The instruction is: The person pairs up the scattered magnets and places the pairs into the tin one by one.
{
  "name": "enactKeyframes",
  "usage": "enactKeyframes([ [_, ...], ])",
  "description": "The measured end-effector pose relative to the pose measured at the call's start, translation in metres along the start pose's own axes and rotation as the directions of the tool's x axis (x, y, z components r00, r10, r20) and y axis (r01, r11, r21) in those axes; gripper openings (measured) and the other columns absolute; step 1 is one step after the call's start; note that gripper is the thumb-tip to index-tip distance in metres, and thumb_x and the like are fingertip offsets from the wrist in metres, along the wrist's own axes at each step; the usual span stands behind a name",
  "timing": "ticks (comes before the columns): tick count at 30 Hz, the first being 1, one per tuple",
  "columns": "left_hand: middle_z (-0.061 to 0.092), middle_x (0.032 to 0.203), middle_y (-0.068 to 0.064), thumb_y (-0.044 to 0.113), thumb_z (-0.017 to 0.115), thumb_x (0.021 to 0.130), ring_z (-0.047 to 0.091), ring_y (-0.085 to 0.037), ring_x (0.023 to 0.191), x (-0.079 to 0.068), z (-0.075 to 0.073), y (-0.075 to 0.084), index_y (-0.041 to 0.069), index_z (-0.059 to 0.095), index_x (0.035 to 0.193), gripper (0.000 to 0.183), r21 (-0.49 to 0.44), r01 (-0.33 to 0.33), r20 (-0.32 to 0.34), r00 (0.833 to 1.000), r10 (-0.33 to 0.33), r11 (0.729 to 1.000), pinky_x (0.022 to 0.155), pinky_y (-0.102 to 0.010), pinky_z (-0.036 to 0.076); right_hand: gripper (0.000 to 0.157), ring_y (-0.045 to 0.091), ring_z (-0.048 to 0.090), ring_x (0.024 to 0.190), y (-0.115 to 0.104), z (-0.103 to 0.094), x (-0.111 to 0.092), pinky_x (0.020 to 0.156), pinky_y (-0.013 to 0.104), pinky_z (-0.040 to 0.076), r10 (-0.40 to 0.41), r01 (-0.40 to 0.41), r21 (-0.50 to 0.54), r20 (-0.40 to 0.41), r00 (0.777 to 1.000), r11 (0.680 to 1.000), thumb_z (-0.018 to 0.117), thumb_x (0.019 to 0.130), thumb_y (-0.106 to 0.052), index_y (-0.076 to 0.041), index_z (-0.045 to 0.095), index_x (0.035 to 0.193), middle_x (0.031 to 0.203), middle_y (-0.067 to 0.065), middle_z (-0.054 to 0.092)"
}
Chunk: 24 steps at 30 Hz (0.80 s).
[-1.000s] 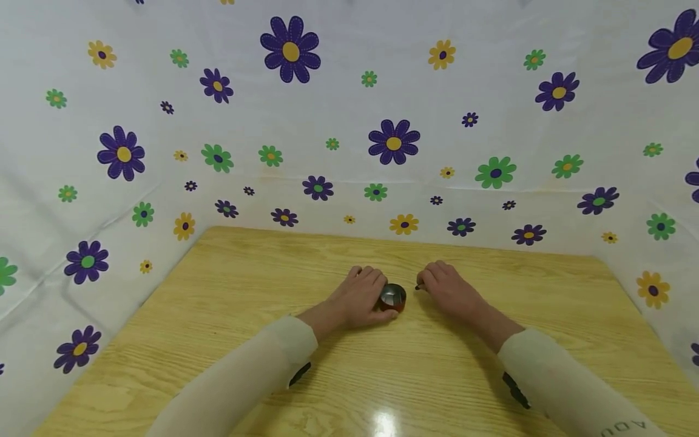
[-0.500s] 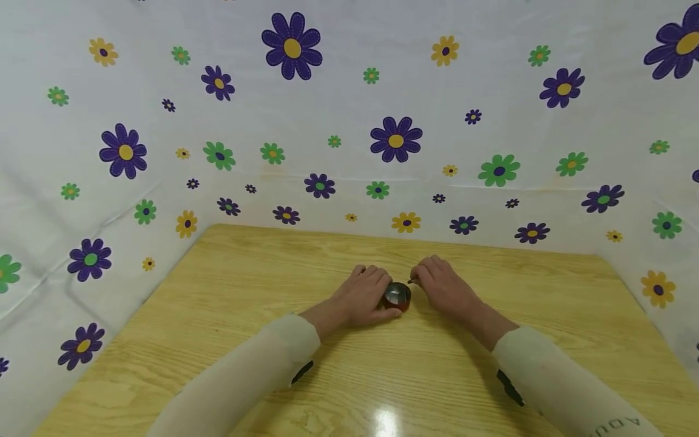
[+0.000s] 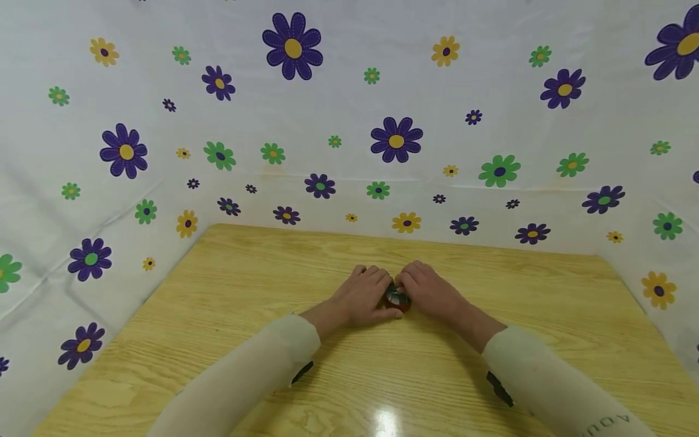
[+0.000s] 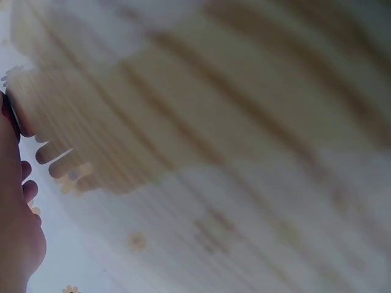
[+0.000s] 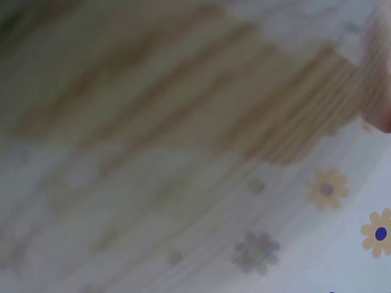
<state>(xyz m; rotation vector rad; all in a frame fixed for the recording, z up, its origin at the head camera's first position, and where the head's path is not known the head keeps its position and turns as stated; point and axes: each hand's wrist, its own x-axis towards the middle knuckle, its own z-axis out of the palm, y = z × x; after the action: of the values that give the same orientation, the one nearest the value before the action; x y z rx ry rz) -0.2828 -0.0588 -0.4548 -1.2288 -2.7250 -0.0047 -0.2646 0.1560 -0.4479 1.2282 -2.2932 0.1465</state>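
Observation:
A round object (image 3: 398, 298) with a glossy dark domed top and a reddish lower side stands on the wooden table (image 3: 306, 255). My left hand (image 3: 360, 297) grips its left side, the thumb along the near side and the fingers round the far side. My right hand (image 3: 431, 291) has its curled fingertips at the object's far right top edge, covering part of it. The small dark stick-like piece pinched there earlier is hidden by the fingers now. In the left wrist view my left hand (image 4: 18, 226) shows at the edge, beside a dark and red sliver of the object.
A white cloth (image 3: 338, 91) printed with purple, green and yellow flowers hangs behind the table and along both sides. Bare wood surrounds the hands. Both wrist views mostly show blurred reflections of table and cloth.
My right hand has moved left, bringing the small dark piece in its fingertips to the round object's top. My left hand has kept its hold, shifting slightly right in view.

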Motion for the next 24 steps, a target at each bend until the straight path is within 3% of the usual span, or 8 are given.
enactKeyframes([
  [8,0.059,0.123,0.002,0.072,0.042,0.094,0.050,-0.016,0.113,-0.0001,-0.0026,0.0023,0.017,0.056,0.127,0.066,0.030,-0.001,0.010,1.000,0.001,1.000,0.098,-0.039,0.036,0.015,0.018,0.047,0.092,-0.0019,0.0018,-0.0015,0.086,0.032,0.044,-0.022,0.024,-0.024,0.076,0.997,0.999,0.066,0.093,-0.006,-0.005,0.056,0.104,0.102,0.004,0.053],
  [18,0.059,0.122,0.002,0.072,0.042,0.094,0.050,-0.016,0.112,0.0017,-0.0017,0.0029,0.016,0.056,0.126,0.066,0.026,-0.007,-0.005,1.000,0.007,1.000,0.098,-0.040,0.036,0.017,0.017,0.046,0.089,0.0014,0.0027,-0.0031,0.082,0.031,0.043,-0.067,0.067,0.001,-0.010,0.998,0.998,0.070,0.090,-0.006,-0.005,0.056,0.101,0.098,0.003,0.053],
  [24,0.060,0.121,0.002,0.072,0.043,0.094,0.051,-0.016,0.111,0.0001,-0.0021,0.0041,0.016,0.056,0.126,0.066,0.016,-0.007,0.004,1.000,0.007,1.000,0.098,-0.040,0.036,0.016,0.017,0.050,0.090,0.0007,0.0024,-0.0044,0.084,0.031,0.046,-0.064,0.064,-0.003,0.009,0.998,0.998,0.070,0.091,-0.006,-0.006,0.059,0.102,0.099,0.003,0.055],
])
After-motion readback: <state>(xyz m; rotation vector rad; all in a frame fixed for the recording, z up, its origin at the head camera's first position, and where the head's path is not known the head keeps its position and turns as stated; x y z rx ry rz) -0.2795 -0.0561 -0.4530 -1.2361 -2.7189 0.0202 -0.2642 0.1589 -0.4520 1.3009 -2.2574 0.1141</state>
